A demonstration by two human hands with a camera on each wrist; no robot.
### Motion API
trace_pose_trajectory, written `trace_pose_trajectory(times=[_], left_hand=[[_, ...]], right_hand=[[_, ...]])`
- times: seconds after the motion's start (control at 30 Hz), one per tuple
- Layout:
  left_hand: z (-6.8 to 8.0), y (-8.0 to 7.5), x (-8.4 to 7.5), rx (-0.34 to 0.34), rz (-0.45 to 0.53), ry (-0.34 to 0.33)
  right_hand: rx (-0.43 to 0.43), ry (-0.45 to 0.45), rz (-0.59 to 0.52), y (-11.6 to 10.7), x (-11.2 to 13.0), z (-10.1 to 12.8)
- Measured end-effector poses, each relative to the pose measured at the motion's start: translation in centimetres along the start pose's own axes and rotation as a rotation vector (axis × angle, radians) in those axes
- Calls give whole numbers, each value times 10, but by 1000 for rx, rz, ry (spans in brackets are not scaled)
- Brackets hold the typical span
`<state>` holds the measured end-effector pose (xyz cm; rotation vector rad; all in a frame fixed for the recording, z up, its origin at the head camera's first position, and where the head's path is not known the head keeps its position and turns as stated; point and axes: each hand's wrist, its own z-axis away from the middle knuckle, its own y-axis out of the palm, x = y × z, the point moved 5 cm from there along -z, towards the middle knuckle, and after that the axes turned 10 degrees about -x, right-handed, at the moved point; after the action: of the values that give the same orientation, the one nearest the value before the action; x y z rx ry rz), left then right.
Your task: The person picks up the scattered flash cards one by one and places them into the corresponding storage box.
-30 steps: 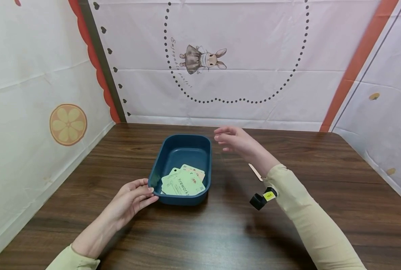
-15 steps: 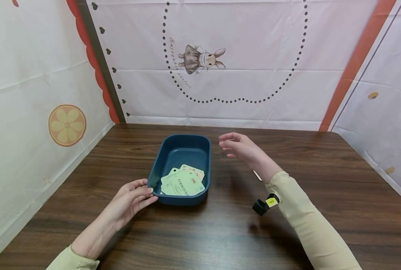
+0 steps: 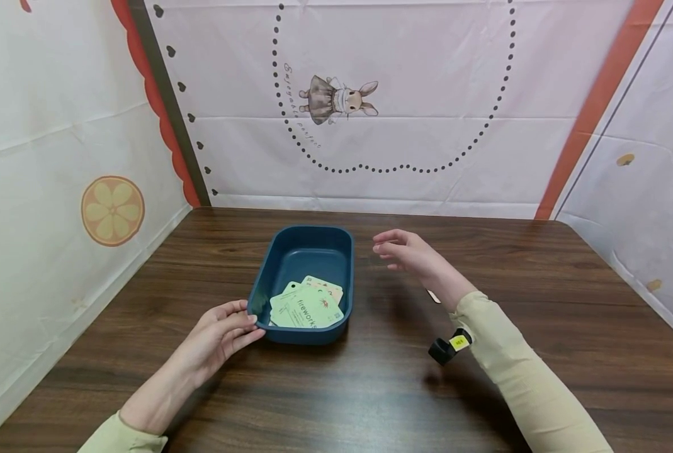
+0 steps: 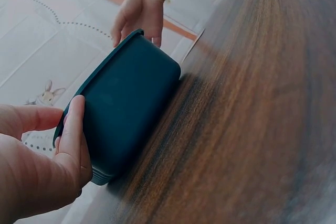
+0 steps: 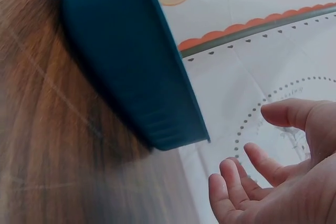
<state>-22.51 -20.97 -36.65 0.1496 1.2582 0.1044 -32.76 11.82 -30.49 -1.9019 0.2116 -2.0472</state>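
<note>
A dark blue oblong bin (image 3: 308,336) stands on the table in the head view. Several pale green cards (image 3: 308,307) lie overlapping in its near end, the top one printed "fireworks". My left hand (image 3: 220,336) pinches the bin's near left corner, thumb over the rim and fingers against the outer wall, as the left wrist view shows. To the right of the bin, my right hand (image 3: 412,257) hovers apart from it. Its fingers are loosely bent with nothing between them, also plain in the right wrist view.
A small pale flat piece (image 3: 434,296) lies on the dark wooden table (image 3: 370,390), partly hidden behind my right wrist. A black wrist camera (image 3: 442,350) hangs from the right sleeve. Printed cloth (image 3: 427,75) walls the table at the back and both sides.
My right hand has drawn back a little, rightward and toward me, away from the bin's far right side. My left hand, the bin and the cards look unchanged.
</note>
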Motion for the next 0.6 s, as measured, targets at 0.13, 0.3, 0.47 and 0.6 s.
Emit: trace_pose_trajectory(times=[0.13, 0.3, 0.47, 0.6], left_hand=[[0, 0, 0, -2, 0, 4], [0, 0, 1, -4, 1, 5], [0, 0, 0, 2, -5, 6], [-1, 0, 0, 7, -7, 8]], right_hand=[[5, 8, 8, -3, -7, 0], [8, 15, 11, -8, -17, 0], [-22, -11, 74, -15, -26, -1], [-36, -13, 127, -22, -33, -2]])
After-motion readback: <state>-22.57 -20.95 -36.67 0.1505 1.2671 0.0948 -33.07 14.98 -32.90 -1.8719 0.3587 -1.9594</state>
